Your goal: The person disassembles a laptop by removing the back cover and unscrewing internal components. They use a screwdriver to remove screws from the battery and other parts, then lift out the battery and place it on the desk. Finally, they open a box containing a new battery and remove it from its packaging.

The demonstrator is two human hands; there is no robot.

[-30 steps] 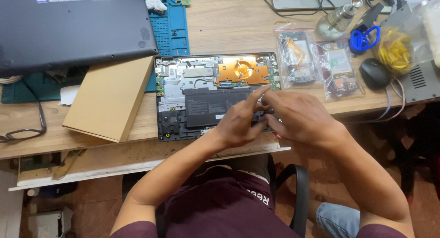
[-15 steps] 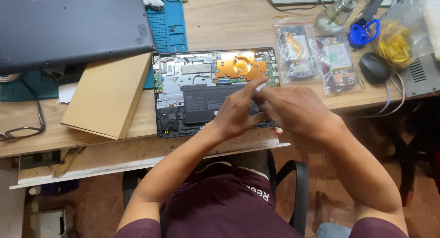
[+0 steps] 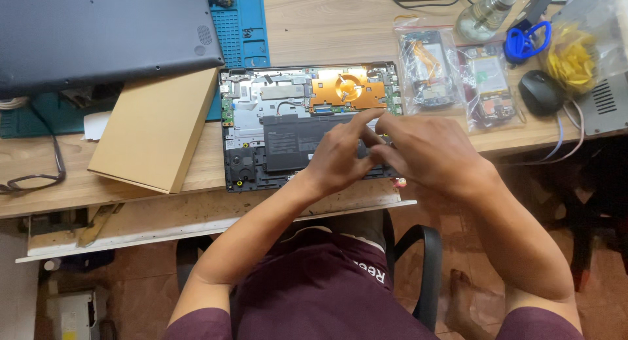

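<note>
Opened laptop point(image 3: 281, 134) flat on the wooden desk point(image 3: 327, 26), left hand point(image 3: 337, 153) and right hand point(image 3: 425, 153) touching over its battery, fingers pinched together, anything held too hidden to tell, cardboard box point(image 3: 154, 130) just left.

From my feed the bench point(image 3: 340, 19) is evenly and softly lit, bright enough to read every surface, with only faint shadows under my hands and along the near edge of the cardboard box point(image 3: 154, 130). The clear plastic bags point(image 3: 458, 78) at far right show mild glare. Focus is sharp mid-frame, the floor below sits dimmer, and straight edges bow slightly toward the corners.
</note>
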